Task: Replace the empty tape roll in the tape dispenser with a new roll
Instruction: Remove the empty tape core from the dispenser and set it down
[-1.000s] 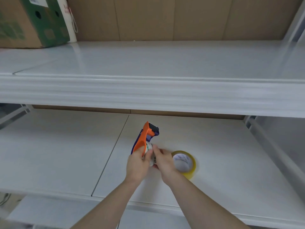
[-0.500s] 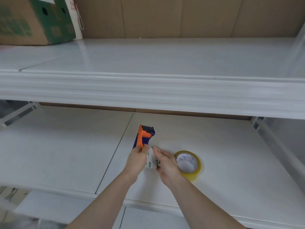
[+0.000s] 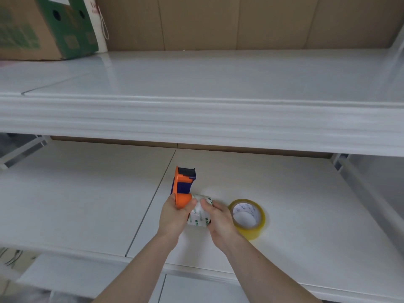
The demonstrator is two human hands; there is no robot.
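Observation:
An orange and dark blue tape dispenser [image 3: 183, 187] is held above the lower white shelf [image 3: 306, 204], its cutter end pointing away from me. My left hand [image 3: 173, 215] grips its orange rear end. A white empty tape core with green print [image 3: 200, 213] sits at the dispenser's right side, and my right hand [image 3: 219, 219] holds it with thumb and fingers. Whether the core is still on the hub is hidden by my fingers. A new roll of yellowish clear tape [image 3: 248, 217] lies flat on the shelf, just right of my right hand.
The upper white shelf [image 3: 196, 119] juts out above the work area. A brown and green cardboard box [image 3: 43, 27] stands on it at the far left, with a white bag [image 3: 98, 25] beside it. A metal upright [image 3: 358, 184] borders the lower shelf's right side.
The dispenser has tipped from leaning right to pointing straight away. The white core has come further out to the dispenser's right side, with more of it showing between my hands.

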